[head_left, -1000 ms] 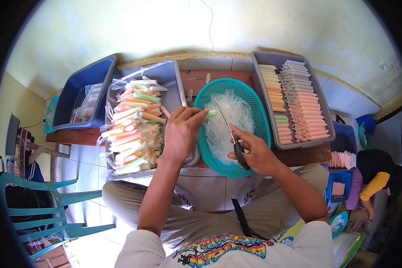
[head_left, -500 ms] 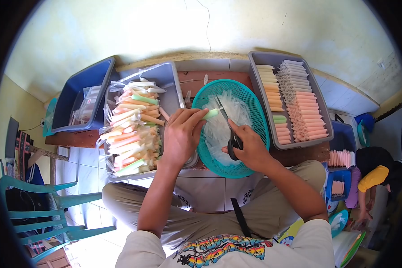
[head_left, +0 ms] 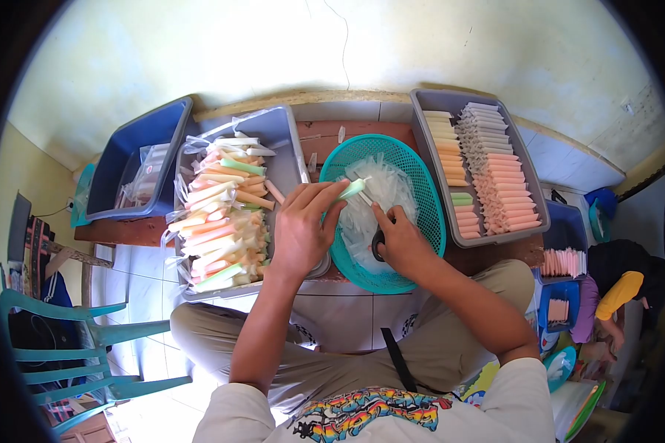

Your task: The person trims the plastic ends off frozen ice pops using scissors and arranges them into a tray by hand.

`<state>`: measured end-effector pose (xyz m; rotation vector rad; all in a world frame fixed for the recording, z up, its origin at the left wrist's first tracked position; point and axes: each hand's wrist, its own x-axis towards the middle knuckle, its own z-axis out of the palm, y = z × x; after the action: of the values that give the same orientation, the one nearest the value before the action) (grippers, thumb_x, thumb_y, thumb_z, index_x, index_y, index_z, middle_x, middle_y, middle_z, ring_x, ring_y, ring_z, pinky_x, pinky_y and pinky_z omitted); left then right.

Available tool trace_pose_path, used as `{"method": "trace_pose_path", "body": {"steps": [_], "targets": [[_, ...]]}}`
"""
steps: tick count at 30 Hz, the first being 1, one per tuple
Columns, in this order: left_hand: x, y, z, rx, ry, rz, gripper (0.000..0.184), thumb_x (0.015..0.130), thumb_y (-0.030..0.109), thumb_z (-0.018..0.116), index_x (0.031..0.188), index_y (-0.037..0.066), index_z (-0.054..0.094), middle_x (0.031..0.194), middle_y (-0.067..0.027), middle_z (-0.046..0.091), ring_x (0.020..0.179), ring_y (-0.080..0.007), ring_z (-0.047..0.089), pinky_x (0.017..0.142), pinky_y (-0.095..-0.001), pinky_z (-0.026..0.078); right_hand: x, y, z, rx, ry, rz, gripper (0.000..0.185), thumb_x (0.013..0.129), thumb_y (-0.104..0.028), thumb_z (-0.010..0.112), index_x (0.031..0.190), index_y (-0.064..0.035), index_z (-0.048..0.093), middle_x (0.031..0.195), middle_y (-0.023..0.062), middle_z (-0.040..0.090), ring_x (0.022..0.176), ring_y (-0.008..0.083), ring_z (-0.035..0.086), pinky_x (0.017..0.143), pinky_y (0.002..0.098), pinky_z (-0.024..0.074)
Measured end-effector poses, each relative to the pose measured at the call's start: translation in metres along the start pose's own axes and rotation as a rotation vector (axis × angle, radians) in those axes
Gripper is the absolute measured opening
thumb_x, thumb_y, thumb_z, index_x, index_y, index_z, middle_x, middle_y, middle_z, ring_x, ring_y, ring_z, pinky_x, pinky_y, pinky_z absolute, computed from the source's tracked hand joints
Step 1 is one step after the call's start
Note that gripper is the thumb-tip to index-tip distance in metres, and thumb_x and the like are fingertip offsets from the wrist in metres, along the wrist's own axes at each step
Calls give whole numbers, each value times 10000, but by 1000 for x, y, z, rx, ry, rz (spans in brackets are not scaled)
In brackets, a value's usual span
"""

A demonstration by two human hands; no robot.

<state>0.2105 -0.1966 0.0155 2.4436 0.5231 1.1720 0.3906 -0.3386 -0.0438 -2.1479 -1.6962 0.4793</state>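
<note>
Between the fingers of my left hand (head_left: 304, 226) is a green ice-pop tube (head_left: 352, 190), its pale tip pointing up and right. My right hand (head_left: 404, 242) is closed round black-handled scissors (head_left: 379, 242); their blades reach toward the green tube, just below its tip and apart from it. Both hands hover over a teal mesh basket (head_left: 432, 230) with clear plastic scraps (head_left: 381, 177) in it. To the left, a grey tray (head_left: 283, 140) bears a heap of pink, orange, white and green ice-pop tubes (head_left: 222, 214).
At right, a grey bin (head_left: 440, 103) holds neat rows of coloured tubes (head_left: 506, 181). A dark blue bin (head_left: 171, 122) stands far left, above a teal plastic chair (head_left: 89, 351). Another person (head_left: 617, 299) bends at the far right, near blue bins of tubes (head_left: 561, 310).
The scissors have come down from the green tube's tip, their blades now lower and nearer together. The left hand still holds the tube, tilted slightly more upward.
</note>
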Motion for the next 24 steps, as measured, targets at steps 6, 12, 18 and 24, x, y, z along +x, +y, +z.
{"method": "trace_pose_path", "body": {"steps": [6,12,18,24], "targets": [[1,6,-2,-43,0,-29,470,870,-30,803,1323,72,733,1091,-134,771,961,-334,725,853,-431,575,3,-6,0,-99,-9,15,730,875,-73,684,1563,21,459,1289,272,508,973,475,713,847,522,617],[3,10,-3,-87,33,2,536,858,-47,807,1371,78,714,1074,-121,775,916,-286,713,818,-392,579,2,-11,-1,-180,-10,-8,710,859,-83,687,1533,31,494,1261,251,541,971,440,727,810,512,628],[4,20,2,-184,-10,-50,595,855,-69,819,1417,78,690,1068,-123,781,910,-232,735,769,-359,590,-7,-11,-13,-160,69,-44,659,876,-122,739,1489,20,544,1283,238,576,1017,411,729,829,492,626],[19,41,21,-333,4,-62,667,873,-68,804,1494,98,628,1032,-108,762,921,-206,752,769,-339,633,-16,-6,-69,346,214,-170,500,938,-139,770,1400,-12,632,1127,190,701,983,313,748,783,419,615]]}}
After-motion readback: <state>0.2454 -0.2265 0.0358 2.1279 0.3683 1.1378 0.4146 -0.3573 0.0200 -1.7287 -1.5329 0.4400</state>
